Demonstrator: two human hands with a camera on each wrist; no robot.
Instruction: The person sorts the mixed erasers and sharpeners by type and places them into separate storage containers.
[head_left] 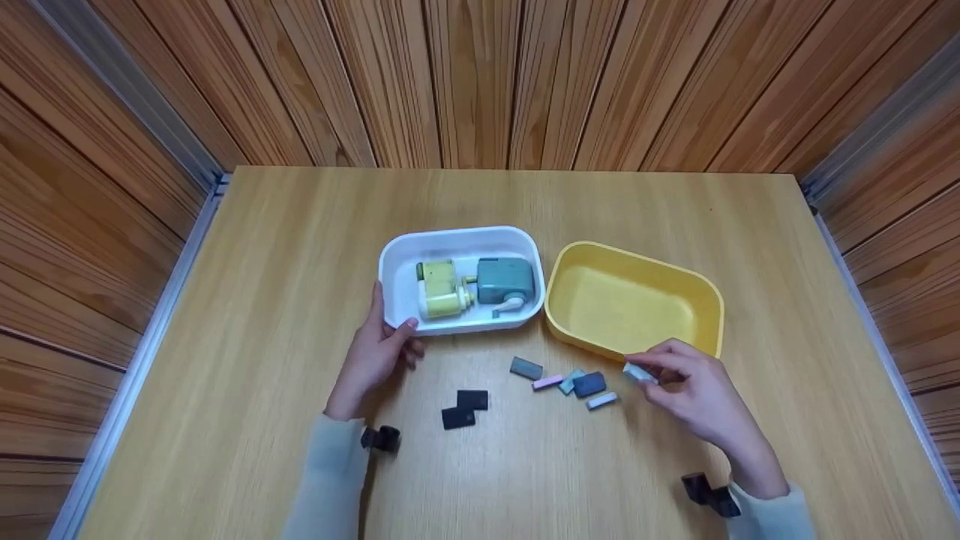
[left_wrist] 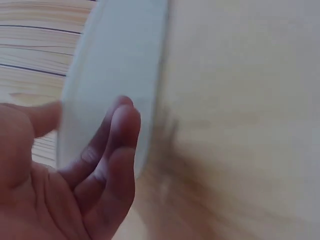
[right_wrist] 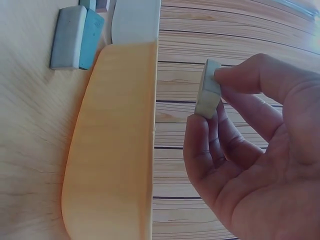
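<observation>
My left hand (head_left: 375, 356) grips the near left corner of a white plastic tub (head_left: 397, 259), its thumb at the rim. Inside lie a yellow-green device (head_left: 441, 289) and a teal crank pencil sharpener (head_left: 504, 279). My right hand (head_left: 694, 386) pinches a small pale eraser (right_wrist: 208, 90) between thumb and fingertips, above the near rim of a yellow tub (head_left: 637, 262). On the table, left of that hand, are several more erasers: a grey one (head_left: 526, 367), a pink one (head_left: 547, 382), a light blue one (head_left: 568, 381), a dark blue one (head_left: 589, 385) and a whitish one (head_left: 602, 401).
Two small black rectangular pieces (head_left: 472, 400) lie touching on the wooden table (head_left: 300, 247), right of the left forearm. The tubs stand side by side at mid-table. Wood-plank walls (head_left: 480, 82) enclose the back and sides.
</observation>
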